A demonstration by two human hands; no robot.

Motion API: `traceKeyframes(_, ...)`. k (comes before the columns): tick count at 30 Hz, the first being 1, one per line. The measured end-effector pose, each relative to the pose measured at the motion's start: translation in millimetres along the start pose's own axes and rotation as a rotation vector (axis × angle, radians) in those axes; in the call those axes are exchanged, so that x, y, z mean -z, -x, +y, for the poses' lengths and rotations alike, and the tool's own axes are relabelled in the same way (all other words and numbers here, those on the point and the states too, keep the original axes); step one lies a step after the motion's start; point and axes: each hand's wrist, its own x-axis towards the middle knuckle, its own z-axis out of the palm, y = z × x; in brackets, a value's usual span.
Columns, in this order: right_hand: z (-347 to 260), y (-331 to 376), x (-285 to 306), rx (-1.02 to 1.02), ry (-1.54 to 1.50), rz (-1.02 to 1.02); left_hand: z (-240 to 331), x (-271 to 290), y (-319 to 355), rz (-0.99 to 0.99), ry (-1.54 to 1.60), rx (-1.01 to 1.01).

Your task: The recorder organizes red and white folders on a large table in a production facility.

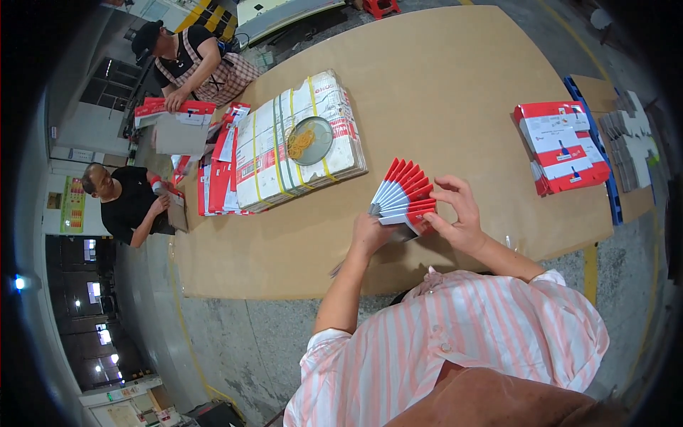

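Note:
My left hand (371, 232) grips a stack of red-and-white printed cardboard sheets (403, 196) at its lower left side. The sheets spread out in a fan above the table's near edge. At the fan's right side, my right hand (461, 219) is curved with thumb and fingers apart. Its fingertips are close to the outermost red edges; whether they touch cannot be made out. A neat pile of similar red-and-white cardboard pieces (559, 147) lies on the table to the right.
A strapped white carton (257, 156) sits on the brown table (455, 78), bearing a round dish (321, 135) of yellowish bands. More red-and-white sheets (221, 178) lie left of it. Two people handle cardboard at the left. Grey pieces (629, 139) are stacked beyond the right edge.

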Motion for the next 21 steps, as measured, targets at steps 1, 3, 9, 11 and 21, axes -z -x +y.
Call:
traceKeyframes(1,0.0,-4.6,0.9,-0.012,-0.08,-0.029,-1.8,-1.6,2.3,0.0,0.001,0.0)
traceKeyframes(3,2.4,-15.2,5.4,-0.024,-0.158,-0.054,-1.2,-2.2,3.8,0.034,0.151,0.063)
traceKeyframes(9,9.1,-23.2,13.2,-0.107,-0.324,-0.234,5.5,-1.1,2.9,0.055,0.025,0.004)
traceKeyframes(11,14.5,-21.5,13.0,-0.088,-0.323,-0.2,4.2,-2.0,1.8,0.042,-0.006,-0.017)
traceKeyframes(21,64.6,-16.1,-14.0,-0.429,-0.906,-0.001,28.7,10.4,6.3,0.072,-0.06,-0.072)
